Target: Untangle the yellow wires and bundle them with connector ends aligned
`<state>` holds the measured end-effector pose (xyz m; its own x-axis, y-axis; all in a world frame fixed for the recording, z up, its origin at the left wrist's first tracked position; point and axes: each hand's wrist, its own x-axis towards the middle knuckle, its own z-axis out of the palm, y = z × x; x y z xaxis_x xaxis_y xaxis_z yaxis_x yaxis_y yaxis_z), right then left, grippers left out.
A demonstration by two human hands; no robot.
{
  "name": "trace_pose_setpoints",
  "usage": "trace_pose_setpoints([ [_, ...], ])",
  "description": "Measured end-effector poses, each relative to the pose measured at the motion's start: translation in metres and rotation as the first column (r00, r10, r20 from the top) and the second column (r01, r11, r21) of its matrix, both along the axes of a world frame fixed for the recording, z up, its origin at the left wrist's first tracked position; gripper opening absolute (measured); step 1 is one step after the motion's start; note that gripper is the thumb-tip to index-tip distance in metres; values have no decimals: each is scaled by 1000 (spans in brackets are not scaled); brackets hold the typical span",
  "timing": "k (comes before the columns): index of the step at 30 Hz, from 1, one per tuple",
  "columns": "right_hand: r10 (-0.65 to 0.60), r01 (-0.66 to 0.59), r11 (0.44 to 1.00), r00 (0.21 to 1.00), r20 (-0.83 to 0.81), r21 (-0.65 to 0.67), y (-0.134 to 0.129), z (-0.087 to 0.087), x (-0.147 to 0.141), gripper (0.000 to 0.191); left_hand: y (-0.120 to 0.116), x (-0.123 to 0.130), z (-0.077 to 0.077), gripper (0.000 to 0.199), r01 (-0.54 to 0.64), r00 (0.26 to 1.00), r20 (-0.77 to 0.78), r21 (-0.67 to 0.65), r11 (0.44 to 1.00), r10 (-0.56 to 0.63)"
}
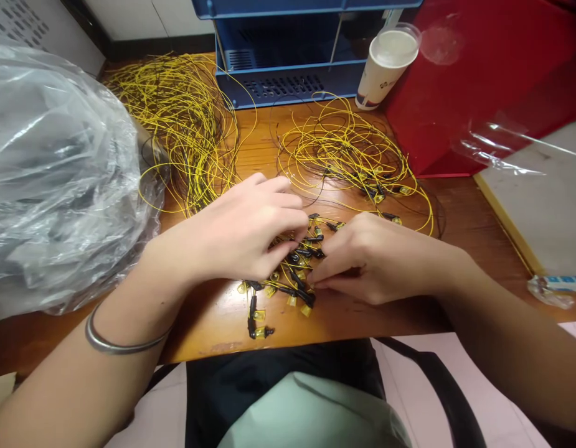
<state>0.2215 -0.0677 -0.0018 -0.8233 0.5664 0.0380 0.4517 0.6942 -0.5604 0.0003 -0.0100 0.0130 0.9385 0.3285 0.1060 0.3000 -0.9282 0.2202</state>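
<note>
Head view shows the left hand [264,227] and the right hand [357,258], both curled, at small black-and-yellow parts [296,280] on the table [362,320]. What either hand grasps, I cannot tell.

wires [185,118] are yellow and black; rack [288,86] is blue.

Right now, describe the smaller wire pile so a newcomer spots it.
Start at the blue rack at the back of the wooden table. The smaller wire pile lies in front of its right end, beyond the right hand. Unlike the denser left pile, it spreads in loose loops, with small black-and-yellow connectors at its near right.
</note>
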Motion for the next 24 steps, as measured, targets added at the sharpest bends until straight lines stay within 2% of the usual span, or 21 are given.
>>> trace_pose_setpoints([
  [10,2,-4,996,1000,-26,-90,-1,0,-1,20,4,-2,0,17,-6,1000,13,-27,1000,7],
  [13,-84,78,994,994,-71,-82,0,0,1,18,4,-2,2,19,6,1000,9,-77,997,-5],
  [17,-224,226,974,972,-64,27,4,0,1,17,3,-2,3,18,27,1000,-12,-139,990,-29],
  [24,-249,249,968,969,-3,25,5,-2,0,16,3,-1,-3,16,32,999,-25,-178,983,-36],
])
